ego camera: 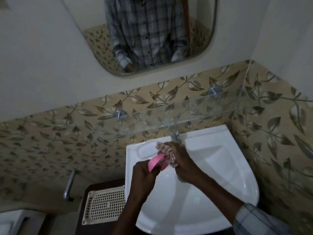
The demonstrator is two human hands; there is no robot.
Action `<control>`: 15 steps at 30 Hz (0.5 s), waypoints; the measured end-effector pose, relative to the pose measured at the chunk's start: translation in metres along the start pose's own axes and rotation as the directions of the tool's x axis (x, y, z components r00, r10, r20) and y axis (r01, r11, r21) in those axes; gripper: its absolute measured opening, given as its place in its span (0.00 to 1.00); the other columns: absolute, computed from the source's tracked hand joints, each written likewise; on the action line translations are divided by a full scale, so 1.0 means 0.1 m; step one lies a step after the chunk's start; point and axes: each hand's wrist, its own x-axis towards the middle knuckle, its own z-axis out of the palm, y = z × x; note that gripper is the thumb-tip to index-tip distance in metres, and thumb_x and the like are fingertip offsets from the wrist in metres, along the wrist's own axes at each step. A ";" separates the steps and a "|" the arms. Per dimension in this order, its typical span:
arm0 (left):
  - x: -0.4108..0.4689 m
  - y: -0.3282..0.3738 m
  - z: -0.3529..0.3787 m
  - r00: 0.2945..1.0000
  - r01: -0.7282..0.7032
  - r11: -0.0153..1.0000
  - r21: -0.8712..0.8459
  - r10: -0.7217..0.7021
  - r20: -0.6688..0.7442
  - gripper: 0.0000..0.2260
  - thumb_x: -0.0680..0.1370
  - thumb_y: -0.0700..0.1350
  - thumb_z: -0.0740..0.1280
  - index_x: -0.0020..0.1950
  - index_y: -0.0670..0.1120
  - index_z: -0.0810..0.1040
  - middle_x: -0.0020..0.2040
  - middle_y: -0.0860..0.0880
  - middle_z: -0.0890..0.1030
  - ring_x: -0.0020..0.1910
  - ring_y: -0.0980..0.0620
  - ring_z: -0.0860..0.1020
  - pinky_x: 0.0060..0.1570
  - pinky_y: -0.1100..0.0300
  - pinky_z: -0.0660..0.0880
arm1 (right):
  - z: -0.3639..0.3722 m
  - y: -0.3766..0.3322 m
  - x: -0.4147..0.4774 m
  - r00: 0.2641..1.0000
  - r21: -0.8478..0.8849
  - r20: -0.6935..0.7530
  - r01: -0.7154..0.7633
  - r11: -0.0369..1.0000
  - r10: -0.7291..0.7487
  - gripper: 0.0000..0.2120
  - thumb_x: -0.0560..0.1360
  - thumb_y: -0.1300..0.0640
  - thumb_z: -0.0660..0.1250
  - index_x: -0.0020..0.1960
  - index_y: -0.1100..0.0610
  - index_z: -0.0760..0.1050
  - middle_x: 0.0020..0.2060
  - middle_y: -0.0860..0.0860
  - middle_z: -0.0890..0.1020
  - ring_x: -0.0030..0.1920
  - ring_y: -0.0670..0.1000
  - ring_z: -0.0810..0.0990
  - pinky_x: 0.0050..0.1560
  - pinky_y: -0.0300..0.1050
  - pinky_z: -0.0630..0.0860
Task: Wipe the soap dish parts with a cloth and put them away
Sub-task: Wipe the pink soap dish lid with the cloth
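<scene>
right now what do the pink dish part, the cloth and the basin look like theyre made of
Pink dish part: likely plastic, smooth, evenly coloured.
Cloth: soft nubby fabric, perhaps chenille; tufts show.
Basin: looks like glazed white ceramic, glossy with highlights.

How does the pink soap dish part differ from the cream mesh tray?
The pink soap dish part is held tilted over the sink in the left hand; the mesh tray lies flat beside it, untouched. The pink part looks solid and smaller; the tray is perforated and larger.
</scene>
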 end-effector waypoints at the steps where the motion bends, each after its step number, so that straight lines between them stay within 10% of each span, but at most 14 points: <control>1: 0.01 0.00 -0.01 1.000 0.011 1.000 -0.007 -0.011 0.007 0.06 0.73 0.36 0.71 0.41 0.45 0.87 0.33 0.43 0.84 0.31 0.55 0.74 0.33 0.58 0.69 | 0.04 0.00 -0.01 0.999 -0.049 -0.001 0.032 0.998 -0.033 0.28 0.71 0.73 0.62 0.70 0.61 0.69 0.68 0.61 0.71 0.70 0.62 0.69 0.72 0.58 0.66; 4: 0.05 0.01 -0.02 1.000 -0.020 0.997 -0.080 0.022 0.022 0.04 0.74 0.38 0.69 0.43 0.39 0.83 0.38 0.39 0.84 0.37 0.51 0.78 0.37 0.52 0.74 | 0.22 -0.09 -0.04 0.981 -0.139 0.069 0.190 0.972 -0.182 0.32 0.69 0.66 0.61 0.73 0.51 0.65 0.72 0.59 0.66 0.73 0.62 0.62 0.74 0.59 0.55; 6: 0.05 -0.02 -0.02 1.000 -0.016 0.996 -0.086 0.018 0.016 0.04 0.73 0.37 0.70 0.44 0.42 0.85 0.38 0.39 0.85 0.37 0.51 0.77 0.36 0.53 0.73 | 0.17 -0.07 0.01 0.995 0.111 0.040 0.090 0.990 -0.095 0.24 0.77 0.65 0.56 0.70 0.50 0.70 0.69 0.54 0.73 0.70 0.59 0.70 0.74 0.60 0.64; 10: -0.08 -0.10 0.06 0.999 0.000 0.959 -0.283 -0.012 -0.040 0.12 0.72 0.36 0.73 0.50 0.50 0.87 0.43 0.48 0.88 0.42 0.55 0.84 0.41 0.66 0.77 | -0.06 0.13 0.04 0.978 0.375 0.037 -0.206 0.904 0.207 0.25 0.81 0.62 0.62 0.60 0.29 0.73 0.57 0.32 0.81 0.59 0.40 0.80 0.56 0.31 0.76; 15: -0.13 -0.15 0.05 0.986 0.128 0.888 -0.443 -0.067 0.151 0.20 0.69 0.51 0.77 0.60 0.48 0.83 0.54 0.43 0.86 0.53 0.49 0.83 0.51 0.58 0.78 | -0.12 0.20 0.08 0.987 0.307 0.014 -0.154 0.939 0.158 0.20 0.79 0.67 0.65 0.62 0.44 0.76 0.57 0.44 0.84 0.59 0.48 0.81 0.53 0.36 0.78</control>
